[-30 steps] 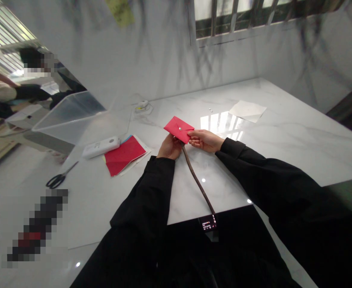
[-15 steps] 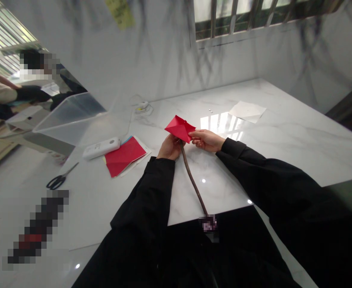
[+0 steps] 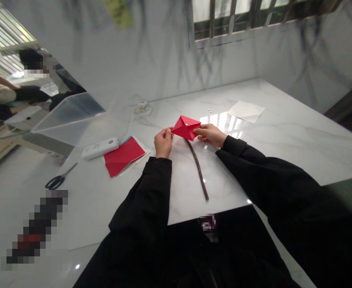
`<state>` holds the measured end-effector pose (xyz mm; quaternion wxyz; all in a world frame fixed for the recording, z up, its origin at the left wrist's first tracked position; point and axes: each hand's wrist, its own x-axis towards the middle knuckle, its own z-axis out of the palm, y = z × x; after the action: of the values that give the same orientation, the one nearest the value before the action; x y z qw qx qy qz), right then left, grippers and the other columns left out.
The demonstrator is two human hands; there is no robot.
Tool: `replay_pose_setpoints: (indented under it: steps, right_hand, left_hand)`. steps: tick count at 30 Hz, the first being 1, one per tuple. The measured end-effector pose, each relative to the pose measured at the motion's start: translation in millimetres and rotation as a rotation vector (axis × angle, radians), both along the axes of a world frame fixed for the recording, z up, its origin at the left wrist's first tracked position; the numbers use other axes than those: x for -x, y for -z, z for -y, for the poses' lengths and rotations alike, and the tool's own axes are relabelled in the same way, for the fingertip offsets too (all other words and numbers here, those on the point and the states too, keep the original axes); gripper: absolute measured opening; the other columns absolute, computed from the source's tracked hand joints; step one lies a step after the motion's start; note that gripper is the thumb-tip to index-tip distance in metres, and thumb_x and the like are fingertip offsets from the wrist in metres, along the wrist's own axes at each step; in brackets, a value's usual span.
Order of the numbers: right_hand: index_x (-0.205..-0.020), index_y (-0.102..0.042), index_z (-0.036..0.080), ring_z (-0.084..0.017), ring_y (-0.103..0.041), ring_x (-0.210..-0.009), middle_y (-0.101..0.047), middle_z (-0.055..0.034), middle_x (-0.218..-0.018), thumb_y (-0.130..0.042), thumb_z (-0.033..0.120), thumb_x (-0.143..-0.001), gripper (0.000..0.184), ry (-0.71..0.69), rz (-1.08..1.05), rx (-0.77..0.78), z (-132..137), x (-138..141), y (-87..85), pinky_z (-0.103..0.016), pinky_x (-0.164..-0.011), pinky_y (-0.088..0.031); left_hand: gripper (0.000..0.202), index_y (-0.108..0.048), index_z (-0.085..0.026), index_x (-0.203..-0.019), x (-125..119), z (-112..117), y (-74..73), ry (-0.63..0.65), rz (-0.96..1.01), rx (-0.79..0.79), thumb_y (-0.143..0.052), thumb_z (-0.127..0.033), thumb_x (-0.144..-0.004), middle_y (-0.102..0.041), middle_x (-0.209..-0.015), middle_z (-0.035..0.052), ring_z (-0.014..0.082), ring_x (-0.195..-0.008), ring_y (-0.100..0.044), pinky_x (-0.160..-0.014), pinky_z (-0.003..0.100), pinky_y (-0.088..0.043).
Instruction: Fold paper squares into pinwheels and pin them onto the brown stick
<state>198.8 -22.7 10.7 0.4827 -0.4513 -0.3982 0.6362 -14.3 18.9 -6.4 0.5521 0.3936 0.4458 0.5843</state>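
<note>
A folded red paper piece (image 3: pixel 185 127) with a small silver pin in its middle is held above the white marble table (image 3: pixel 283 136). My left hand (image 3: pixel 163 142) pinches its left corner. My right hand (image 3: pixel 210 134) pinches its right edge. A thin brown stick (image 3: pixel 197 168) runs from under the paper toward me and lies along the table.
Red and coloured paper sheets (image 3: pixel 123 155) lie at the left, with a white device (image 3: pixel 100 147) and black scissors (image 3: pixel 58 179) beyond them. A clear plastic box (image 3: pixel 69 116) stands at the back left, a white sheet (image 3: pixel 247 111) at the back right. Another person sits at the far left.
The red paper has shifted right and a little away from me. The stick has dropped onto the table, its near end drawn back from the edge. My left hand moved from the stick to the paper's corner.
</note>
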Motion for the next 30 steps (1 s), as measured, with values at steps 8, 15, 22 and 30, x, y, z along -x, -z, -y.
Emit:
replay_pose_setpoints:
  steps: [8,15,22,30]
  right_hand:
    - [-0.095,-0.072,0.015,-0.006,-0.054,-0.052,-0.073,-0.0024,-0.076,-0.081,0.021,-0.083,0.015,-0.059,0.113,-0.136,-5.9,-2.5,12.2,-0.017,-0.046,-0.042]
    - [-0.095,-0.072,0.014,-0.007,-0.049,-0.048,-0.065,0.0002,-0.063,-0.076,0.022,-0.089,0.011,-0.069,0.192,-0.218,-3.5,0.5,12.3,-0.018,-0.045,-0.039]
    - [-0.106,-0.068,0.016,-0.011,-0.051,-0.054,-0.062,0.0004,-0.066,-0.074,0.029,-0.089,0.022,-0.044,0.337,-0.264,-0.7,2.0,11.1,-0.022,-0.049,-0.041]
    - [-0.135,-0.060,0.025,-0.026,-0.060,-0.105,-0.066,-0.0101,-0.124,-0.075,0.029,-0.086,0.051,0.413,0.712,-0.695,5.8,-0.6,-1.4,-0.039,-0.089,-0.054]
  left_hand:
    - [0.042,-0.073,-0.015,-0.105,-12.1,25.0,-22.5,0.285,0.102,0.086,-0.088,-0.043,-0.078,-0.078,-0.095,0.0089,0.0221,-0.095,-0.075,-0.087,0.031,-0.060]
    - [0.036,-0.075,-0.013,-0.100,-14.3,27.9,-15.9,0.343,0.069,0.027,-0.091,-0.027,-0.072,-0.079,-0.096,0.0088,0.0220,-0.097,-0.075,-0.088,0.031,-0.061]
    - [0.038,-0.076,-0.013,-0.100,-14.9,28.4,-14.0,0.319,0.021,0.024,-0.092,-0.024,-0.067,-0.079,-0.094,0.0090,0.0211,-0.090,-0.074,-0.083,0.030,-0.060]
    - [0.045,-0.076,-0.012,-0.101,-18.8,27.0,-7.2,0.298,-0.054,-0.008,-0.092,-0.027,-0.061,-0.078,-0.092,0.0073,0.0202,-0.084,-0.071,-0.080,0.032,-0.059]
